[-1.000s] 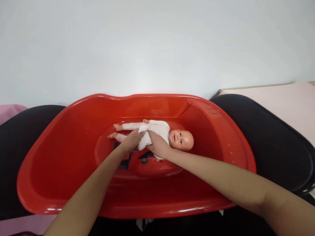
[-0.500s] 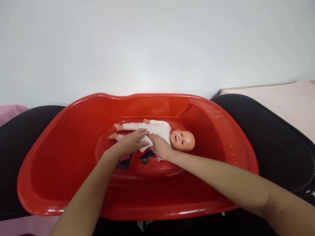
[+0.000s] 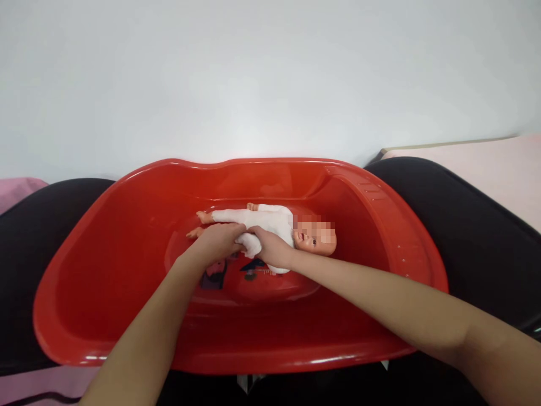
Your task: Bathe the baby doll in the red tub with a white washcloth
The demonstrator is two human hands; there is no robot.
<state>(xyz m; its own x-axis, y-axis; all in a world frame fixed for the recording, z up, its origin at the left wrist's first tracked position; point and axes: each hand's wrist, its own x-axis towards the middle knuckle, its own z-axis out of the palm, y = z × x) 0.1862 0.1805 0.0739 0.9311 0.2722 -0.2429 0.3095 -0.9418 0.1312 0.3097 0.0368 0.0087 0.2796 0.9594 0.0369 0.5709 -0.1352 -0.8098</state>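
Observation:
A baby doll [image 3: 270,221] with a white body lies on its back in a red baby bathtub [image 3: 105,282], head to the right and feet to the left. Over the doll's near side, a small white cloth [image 3: 252,246] is bunched between my two hands. My left hand [image 3: 217,239] has its fingers curled around the cloth's left part. From the right, my right hand [image 3: 274,248] closes on the same cloth. My fingertips are partly hidden, and both hands cover part of the doll's near leg and side.
Dark printed pictures [image 3: 213,275] show on the tub floor. Black surfaces [image 3: 477,248] flank the tub on both sides. A pale pink padded surface [image 3: 499,169] lies at the back right, and pink fabric [image 3: 21,192] at the far left. Behind stands a white wall [image 3: 253,79].
My left fingers, stretched out before, have curled in around the cloth. The cloth has gone from a spread piece to a bunched wad. The doll lies in the same place.

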